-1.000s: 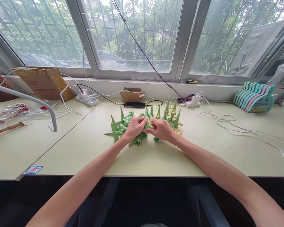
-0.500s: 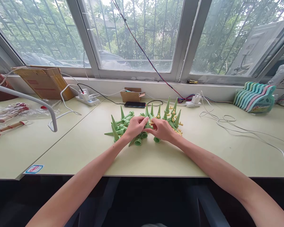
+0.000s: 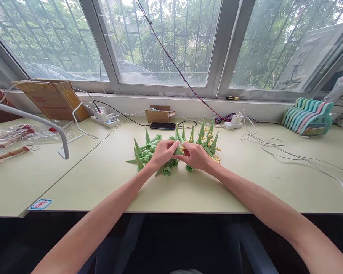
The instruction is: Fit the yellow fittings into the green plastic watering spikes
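Observation:
My left hand [image 3: 164,153] and my right hand [image 3: 196,156] meet over a pile of green plastic watering spikes. The left fingers are closed on one green watering spike [image 3: 178,149], which my own fingers partly cover. Beside it, the right thumb and fingers are pinched around a small yellow valve [image 3: 183,148], mostly hidden. Loose spikes [image 3: 140,160] lie to the left, and threaded green caps [image 3: 166,171] face me below the left hand. Several spikes with yellow valves fitted [image 3: 201,131] stand on the right, near loose yellow valves [image 3: 216,158].
Behind the pile lie a black phone [image 3: 162,126] and a small cardboard box [image 3: 159,115]. Power strips [image 3: 105,121] and white cables [image 3: 270,144] flank it. Teal hangers [image 3: 308,117] stand at far right; a grey curved bar [image 3: 63,139] reaches in at left.

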A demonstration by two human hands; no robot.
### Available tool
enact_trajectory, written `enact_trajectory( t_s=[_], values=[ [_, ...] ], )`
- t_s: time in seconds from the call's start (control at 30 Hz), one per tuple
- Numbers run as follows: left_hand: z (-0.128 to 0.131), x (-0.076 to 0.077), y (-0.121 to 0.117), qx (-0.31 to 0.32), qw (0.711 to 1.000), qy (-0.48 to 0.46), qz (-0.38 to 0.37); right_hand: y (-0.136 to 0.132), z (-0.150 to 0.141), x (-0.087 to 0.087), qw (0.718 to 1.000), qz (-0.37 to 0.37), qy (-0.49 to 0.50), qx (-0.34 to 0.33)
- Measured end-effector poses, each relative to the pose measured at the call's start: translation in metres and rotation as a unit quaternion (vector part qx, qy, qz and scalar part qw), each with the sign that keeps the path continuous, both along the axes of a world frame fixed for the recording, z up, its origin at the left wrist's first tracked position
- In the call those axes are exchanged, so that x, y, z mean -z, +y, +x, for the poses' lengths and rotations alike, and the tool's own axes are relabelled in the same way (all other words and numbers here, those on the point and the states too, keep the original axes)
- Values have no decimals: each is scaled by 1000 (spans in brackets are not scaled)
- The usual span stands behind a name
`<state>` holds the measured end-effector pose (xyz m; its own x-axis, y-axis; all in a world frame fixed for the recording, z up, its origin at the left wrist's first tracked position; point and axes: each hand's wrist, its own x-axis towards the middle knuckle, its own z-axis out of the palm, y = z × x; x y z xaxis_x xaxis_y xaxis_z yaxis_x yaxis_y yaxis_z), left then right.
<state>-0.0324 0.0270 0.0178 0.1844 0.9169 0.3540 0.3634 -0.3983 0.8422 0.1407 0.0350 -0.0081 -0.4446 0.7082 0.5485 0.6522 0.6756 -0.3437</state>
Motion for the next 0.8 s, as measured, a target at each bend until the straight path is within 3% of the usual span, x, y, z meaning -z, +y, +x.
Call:
enact_trajectory(
  t_s=[0.8],
  values=[
    [-1,1,1,8,1000,-5,0,-1,-1,-2,1000,-12,-2,-4]
  ],
)
